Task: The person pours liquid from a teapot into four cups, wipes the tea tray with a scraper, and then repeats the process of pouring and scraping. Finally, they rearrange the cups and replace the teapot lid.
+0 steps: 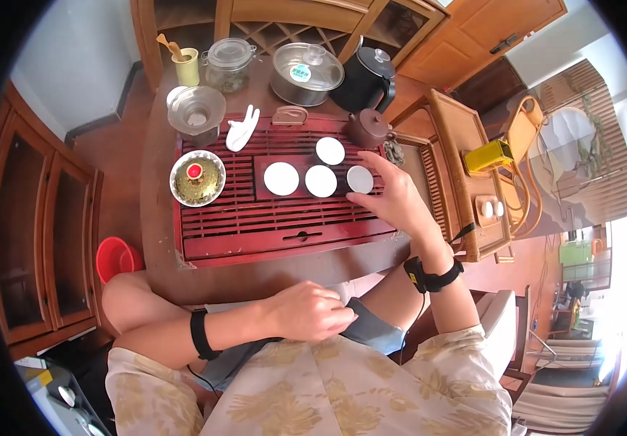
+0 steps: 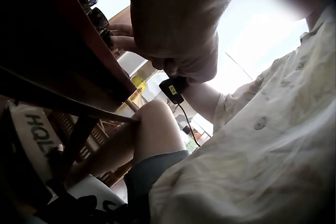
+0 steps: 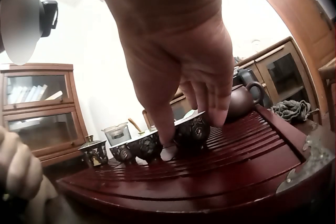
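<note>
My right hand (image 1: 401, 200) reaches over the slatted red tray (image 1: 292, 237), its thumb and fingers gripping opposite sides of the rightmost small cup (image 1: 359, 179). In the right wrist view the right hand (image 3: 181, 61) holds this dark, carved cup (image 3: 192, 131) upright at tray level, beside other cups (image 3: 149, 147). The head view shows white cup interiors (image 1: 321, 181). Loosely curled and holding nothing visible, my left hand (image 1: 310, 312) is above the lap, in front of the table. The left wrist view shows the left hand (image 2: 181, 40) from below, in shadow.
A brown teapot (image 1: 369, 128) stands at the tray's back right, a lidded bowl (image 1: 197, 179) at its left. Behind are a strainer (image 1: 197, 112), white figurine (image 1: 242, 129), glass jar (image 1: 228, 65), steel pot (image 1: 307, 75) and black kettle (image 1: 364, 75). A red bucket (image 1: 117, 259) is left of the table.
</note>
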The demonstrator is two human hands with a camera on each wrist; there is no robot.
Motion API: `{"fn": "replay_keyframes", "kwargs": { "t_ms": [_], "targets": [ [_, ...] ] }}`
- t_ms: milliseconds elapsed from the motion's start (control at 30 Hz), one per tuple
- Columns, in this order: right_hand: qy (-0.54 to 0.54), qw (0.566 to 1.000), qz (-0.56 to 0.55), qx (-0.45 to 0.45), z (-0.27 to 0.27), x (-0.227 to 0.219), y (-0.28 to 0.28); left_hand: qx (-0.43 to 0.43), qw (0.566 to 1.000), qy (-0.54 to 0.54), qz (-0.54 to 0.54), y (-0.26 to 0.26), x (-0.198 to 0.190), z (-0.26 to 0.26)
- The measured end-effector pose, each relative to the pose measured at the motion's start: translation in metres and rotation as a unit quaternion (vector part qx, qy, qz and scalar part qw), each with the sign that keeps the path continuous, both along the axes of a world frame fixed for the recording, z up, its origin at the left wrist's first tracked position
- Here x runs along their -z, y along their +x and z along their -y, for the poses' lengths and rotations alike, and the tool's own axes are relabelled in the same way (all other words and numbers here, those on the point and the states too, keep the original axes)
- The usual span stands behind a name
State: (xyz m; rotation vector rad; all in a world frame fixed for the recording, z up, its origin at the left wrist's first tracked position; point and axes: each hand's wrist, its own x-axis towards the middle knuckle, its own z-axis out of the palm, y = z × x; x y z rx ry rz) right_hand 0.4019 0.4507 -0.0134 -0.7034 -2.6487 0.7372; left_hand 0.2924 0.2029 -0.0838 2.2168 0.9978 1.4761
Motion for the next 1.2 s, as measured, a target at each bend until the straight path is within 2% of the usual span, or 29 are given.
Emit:
{"fn": "replay_keyframes", "kwargs": {
  "t_ms": [167,367,467,567,667,800,900,1000,1100,1200],
  "targets": [
    [-0.036,0.999,0.005,0.012,0.004,-0.002,-0.006,-0.003,1.000,-0.004,-0.012,-0.001,0.000,0.002],
    [0.073,0.996,-0.011,-0.041,-0.015,-0.023,-0.011,0.020,0.998,-0.043,-0.028,-0.002,0.003,0.007],
    [0.015,0.999,-0.022,0.028,-0.015,-0.040,-0.039,0.008,1.000,-0.016,-0.019,0.001,0.006,0.004],
    [-0.012,0.997,0.058,0.046,-0.010,-0.041,-0.072,0.001,1.000,-0.001,-0.026,0.001,0.006,0.002],
    [0.043,0.993,0.107,-0.010,-0.018,-0.029,-0.094,0.003,1.000,0.000,-0.031,0.000,0.006,0.003],
    [0.080,0.985,0.152,-0.027,-0.023,-0.024,-0.111,0.032,0.999,-0.030,-0.006,-0.002,0.004,0.005],
    [0.070,0.982,0.173,-0.030,-0.024,-0.026,-0.120,0.027,0.998,-0.006,-0.060,-0.004,0.007,0.004],
    [-0.004,0.990,0.140,-0.023,-0.017,-0.033,-0.133,0.030,0.998,-0.003,-0.061,-0.003,0.008,0.004],
    [0.004,0.988,0.152,-0.033,-0.004,-0.043,-0.155,0.032,0.996,-0.011,-0.080,-0.002,0.009,0.005],
    [0.015,0.987,0.136,-0.089,0.001,-0.031,-0.175,0.033,0.995,-0.023,-0.088,0.000,0.010,0.006]
  ]
}}
